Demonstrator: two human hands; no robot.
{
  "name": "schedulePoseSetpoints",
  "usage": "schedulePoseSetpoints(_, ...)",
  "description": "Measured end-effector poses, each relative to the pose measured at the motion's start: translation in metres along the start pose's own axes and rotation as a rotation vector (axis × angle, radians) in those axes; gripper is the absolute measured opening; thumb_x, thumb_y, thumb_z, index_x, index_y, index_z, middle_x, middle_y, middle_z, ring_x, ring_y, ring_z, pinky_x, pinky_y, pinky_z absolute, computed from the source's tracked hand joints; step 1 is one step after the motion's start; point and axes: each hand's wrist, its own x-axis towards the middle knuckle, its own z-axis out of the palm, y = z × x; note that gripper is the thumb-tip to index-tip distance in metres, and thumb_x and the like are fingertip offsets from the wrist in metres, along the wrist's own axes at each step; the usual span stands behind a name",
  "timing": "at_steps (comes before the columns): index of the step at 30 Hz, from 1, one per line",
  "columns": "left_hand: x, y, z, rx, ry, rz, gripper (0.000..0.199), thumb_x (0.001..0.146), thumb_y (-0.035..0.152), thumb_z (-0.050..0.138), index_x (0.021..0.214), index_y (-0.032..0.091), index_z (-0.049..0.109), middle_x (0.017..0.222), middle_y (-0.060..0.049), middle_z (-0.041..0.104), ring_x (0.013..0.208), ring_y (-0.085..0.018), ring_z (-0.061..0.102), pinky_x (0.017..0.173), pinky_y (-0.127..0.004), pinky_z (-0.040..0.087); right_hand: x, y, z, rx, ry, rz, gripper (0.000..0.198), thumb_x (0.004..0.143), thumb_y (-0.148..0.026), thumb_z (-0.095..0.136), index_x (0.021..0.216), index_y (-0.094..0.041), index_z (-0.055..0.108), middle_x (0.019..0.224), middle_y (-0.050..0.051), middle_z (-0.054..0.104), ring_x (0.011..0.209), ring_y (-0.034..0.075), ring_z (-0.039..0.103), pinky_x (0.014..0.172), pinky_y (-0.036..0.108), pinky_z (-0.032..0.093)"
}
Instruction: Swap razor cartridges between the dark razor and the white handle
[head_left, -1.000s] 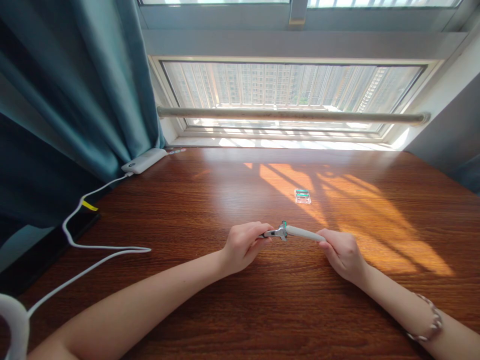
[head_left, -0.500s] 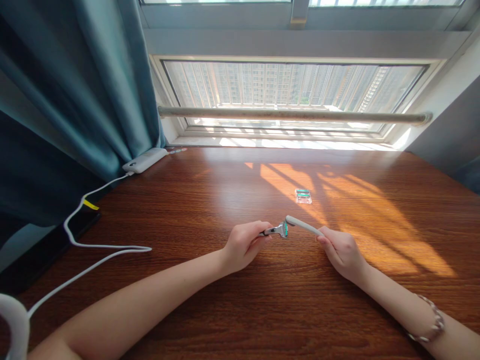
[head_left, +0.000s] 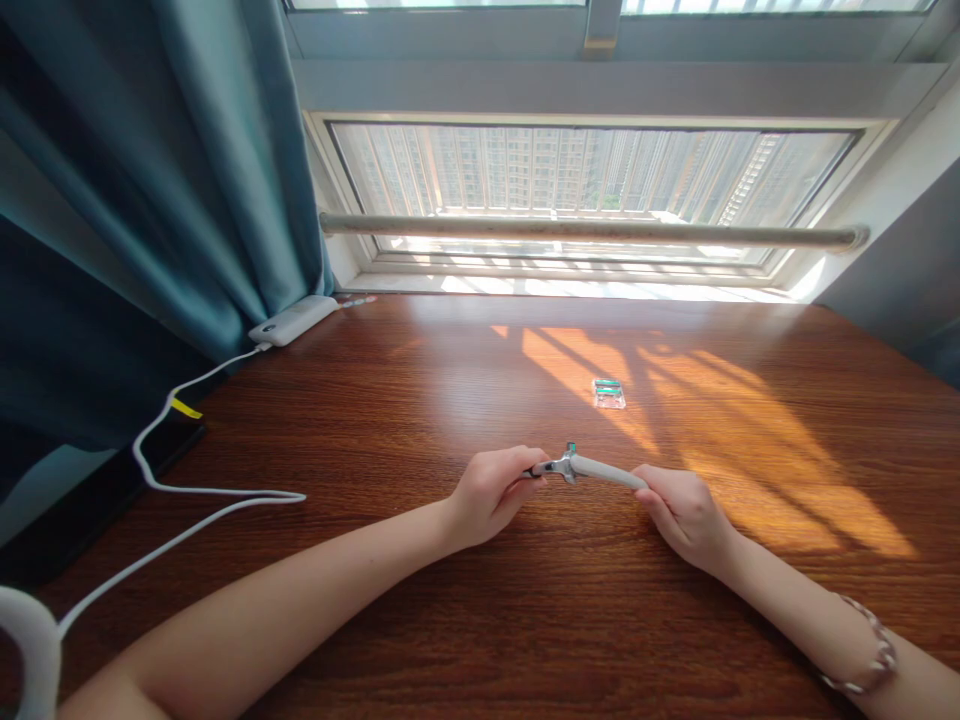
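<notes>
My left hand (head_left: 491,497) is closed on the dark handle of a razor (head_left: 556,467), whose silver head with a green strip points right. In a pinch, my right hand (head_left: 686,510) holds one end of a slim white stick-shaped tool (head_left: 606,471). Its far end meets the razor's head and covers part of it; I cannot make out the tool's exact kind. Both hands are just above the wooden table (head_left: 480,620). Beyond them lies a small clear case (head_left: 608,394) with green-striped razor cartridges.
A white power strip or box (head_left: 294,321) sits by the blue curtain (head_left: 240,180) at the back left, with a white cable (head_left: 217,493) running from it. A dark flat object (head_left: 97,495) lies at the left edge. A window rail (head_left: 585,230) crosses behind the table.
The white tool's far end has come down and left onto the razor's head, which has turned so its green strip faces up. Both hands have shifted slightly.
</notes>
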Motion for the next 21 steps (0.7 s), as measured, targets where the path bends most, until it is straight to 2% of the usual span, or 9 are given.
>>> schedulePoseSetpoints(4, 0.0004, 0.0009, -0.0003, -0.003, -0.01, -0.008, 0.017, 0.081, 0.014, 0.046, 0.097, 0.014, 0.053, 0.078, -0.005, 0.062, 0.067, -0.011, 0.056, 0.062, -0.02, 0.045, -0.0002, 0.0017, 0.0014, -0.045, 0.037, 0.071, 0.031, 0.09, -0.029, 0.03, 0.063, -0.019, 0.042, 0.053, -0.002, 0.042, 0.047, 0.011, 0.043, 0.048, 0.023, 0.032)
schedulePoseSetpoints(9, -0.0003, 0.0002, -0.0005, 0.004, -0.015, -0.008, 0.017, 0.081, 0.015, 0.047, 0.097, 0.014, 0.053, 0.077, -0.005, 0.062, 0.066, -0.011, 0.056, 0.062, -0.019, 0.044, -0.0009, -0.0006, 0.0, 0.044, -0.026, -0.03, 0.03, 0.091, -0.031, 0.027, 0.078, -0.017, 0.05, 0.062, 0.002, 0.051, 0.056, 0.013, 0.05, 0.053, 0.024, 0.036)
schedulePoseSetpoints(11, -0.0004, -0.0002, -0.0003, 0.015, -0.01, -0.01, 0.017, 0.081, 0.016, 0.046, 0.097, 0.014, 0.053, 0.075, -0.005, 0.061, 0.064, -0.011, 0.055, 0.06, -0.019, 0.044, -0.0008, -0.0009, 0.0001, 0.027, -0.038, -0.022, 0.031, 0.091, -0.031, 0.027, 0.076, -0.017, 0.05, 0.061, 0.002, 0.051, 0.055, 0.013, 0.05, 0.053, 0.024, 0.036)
schedulePoseSetpoints(15, -0.0004, -0.0002, 0.0001, 0.02, -0.005, -0.01, 0.018, 0.082, 0.015, 0.045, 0.098, 0.014, 0.052, 0.075, -0.004, 0.061, 0.063, -0.01, 0.055, 0.059, -0.019, 0.044, -0.001, 0.0014, 0.0003, -0.046, 0.044, 0.051, 0.031, 0.091, -0.029, 0.028, 0.069, -0.018, 0.047, 0.056, 0.0, 0.047, 0.05, 0.012, 0.047, 0.05, 0.024, 0.035)
schedulePoseSetpoints(21, -0.0022, -0.0012, 0.0005, 0.029, -0.006, -0.009, 0.02, 0.081, 0.014, 0.046, 0.101, 0.014, 0.049, 0.074, -0.003, 0.06, 0.061, -0.01, 0.053, 0.057, -0.018, 0.043, -0.0016, 0.0007, -0.0007, 0.01, -0.005, -0.062, 0.028, 0.09, -0.029, 0.029, 0.08, -0.017, 0.052, 0.063, 0.004, 0.055, 0.057, 0.014, 0.052, 0.053, 0.025, 0.037)
